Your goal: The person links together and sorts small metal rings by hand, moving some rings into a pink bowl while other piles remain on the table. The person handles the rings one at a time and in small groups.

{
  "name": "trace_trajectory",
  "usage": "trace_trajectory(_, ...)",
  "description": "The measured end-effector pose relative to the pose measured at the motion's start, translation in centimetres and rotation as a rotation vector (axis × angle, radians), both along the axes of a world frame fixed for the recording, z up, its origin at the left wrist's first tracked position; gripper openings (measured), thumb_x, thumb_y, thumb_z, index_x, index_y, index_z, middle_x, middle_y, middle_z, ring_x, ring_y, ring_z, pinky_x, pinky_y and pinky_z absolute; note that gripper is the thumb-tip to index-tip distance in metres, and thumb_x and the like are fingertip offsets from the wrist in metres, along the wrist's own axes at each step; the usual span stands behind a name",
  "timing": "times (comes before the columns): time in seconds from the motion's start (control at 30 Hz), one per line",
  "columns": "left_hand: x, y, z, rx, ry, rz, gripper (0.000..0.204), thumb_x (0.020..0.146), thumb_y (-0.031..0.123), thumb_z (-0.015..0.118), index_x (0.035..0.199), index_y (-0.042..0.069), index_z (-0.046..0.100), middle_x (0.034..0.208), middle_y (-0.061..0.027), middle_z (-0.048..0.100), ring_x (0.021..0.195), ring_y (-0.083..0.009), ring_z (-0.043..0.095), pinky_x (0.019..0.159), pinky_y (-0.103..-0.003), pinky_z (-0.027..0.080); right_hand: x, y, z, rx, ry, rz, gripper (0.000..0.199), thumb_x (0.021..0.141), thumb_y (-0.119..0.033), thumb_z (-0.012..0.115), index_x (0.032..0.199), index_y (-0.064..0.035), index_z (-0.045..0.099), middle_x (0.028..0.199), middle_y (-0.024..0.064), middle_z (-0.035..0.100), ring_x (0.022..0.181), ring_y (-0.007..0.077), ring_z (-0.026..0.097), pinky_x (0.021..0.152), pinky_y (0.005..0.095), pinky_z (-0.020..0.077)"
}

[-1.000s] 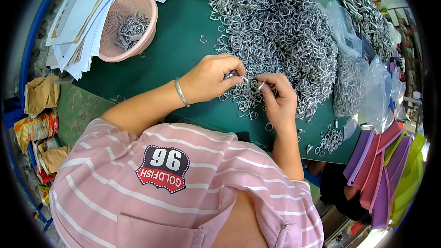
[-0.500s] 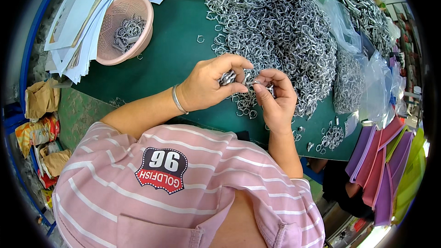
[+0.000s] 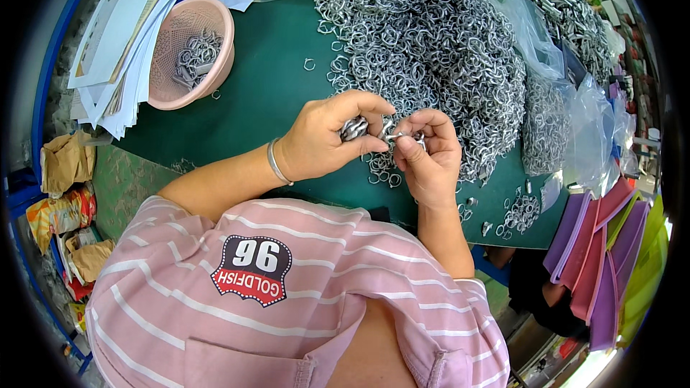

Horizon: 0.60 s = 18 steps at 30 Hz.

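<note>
Two hands (image 3: 381, 145) pinching rings (image 3: 353, 128), ring heap (image 3: 431, 50) behind

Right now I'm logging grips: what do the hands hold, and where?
The left hand pinches a cluster of metal rings between thumb and fingers; the right hand pinches one ring at its fingertips.

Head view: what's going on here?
A person in a pink striped shirt works over a green table. The left hand pinches a small cluster of metal rings; the right hand holds another ring against it. A big heap of rings lies just beyond, a pink basket to the left.
</note>
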<state>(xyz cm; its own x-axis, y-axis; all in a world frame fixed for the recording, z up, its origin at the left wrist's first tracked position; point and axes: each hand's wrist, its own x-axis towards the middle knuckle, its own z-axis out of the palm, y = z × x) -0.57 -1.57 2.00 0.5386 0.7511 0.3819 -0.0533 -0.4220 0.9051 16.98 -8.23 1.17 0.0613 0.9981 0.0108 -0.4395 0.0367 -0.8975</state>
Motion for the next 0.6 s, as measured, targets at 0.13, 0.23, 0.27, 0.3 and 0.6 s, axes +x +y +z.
trace_trajectory(0.13,0.0,-0.2,0.3,0.012,-0.024,-0.014,0.041,0.070,0.002,0.075,0.108,0.006,0.058,0.079,-0.0048,0.063,0.071,-0.0161,0.063,0.063,-0.027,0.050,-0.3,0.0,0.4,0.003,-0.069,-0.024,0.028,0.082,0.005,0.061,0.108,-0.0011,0.053,0.089,0.0064,0.059,0.066,0.0059,0.051,0.049,0.0171,0.0410)
trace_trajectory(0.23,0.2,-0.2,0.0,0.045,-0.042,-0.016,0.042,0.071,0.001,0.074,0.109,0.006,0.057,0.079,-0.0052,0.064,0.070,-0.0168,0.063,0.063,-0.027,0.050,-0.4,-0.1,0.1,-0.001,-0.164,-0.037,0.025,0.082,0.005,0.062,0.106,0.0001,0.057,0.090,0.0057,0.059,0.067,0.0059,0.052,0.050,0.0172,0.0416)
trace_trajectory(0.27,0.3,-0.1,0.0,0.064,-0.046,-0.020,0.042,0.071,0.001,0.074,0.109,0.006,0.057,0.079,-0.0053,0.064,0.070,-0.0169,0.063,0.063,-0.027,0.050,-0.5,-0.1,0.0,0.000,-0.205,-0.039,0.024,0.082,0.005,0.062,0.105,0.0006,0.058,0.090,0.0055,0.059,0.067,0.0060,0.052,0.050,0.0173,0.0417)
trace_trajectory(0.3,0.3,-0.1,-0.1,0.082,-0.049,-0.024,0.042,0.072,0.000,0.073,0.110,0.006,0.057,0.078,-0.0053,0.064,0.070,-0.0170,0.064,0.063,-0.026,0.051,-0.6,0.0,0.1,0.049,-0.260,-0.065,0.017,0.082,0.004,0.062,0.099,0.0015,0.061,0.090,0.0054,0.059,0.068,0.0061,0.053,0.050,0.0172,0.0421)
trace_trajectory(0.6,-1.0,0.6,0.4,-0.787,-0.178,-0.116,0.026,0.081,0.000,0.065,0.106,-0.001,0.059,0.080,-0.0082,0.062,0.060,-0.0099,0.055,0.047,-0.020,0.042,0.4,-0.1,-0.4,-0.219,0.404,0.010,0.015,0.090,-0.004,0.054,0.103,-0.0002,0.060,0.085,0.0106,0.060,0.059,0.0096,0.052,0.042,0.0201,0.0418)
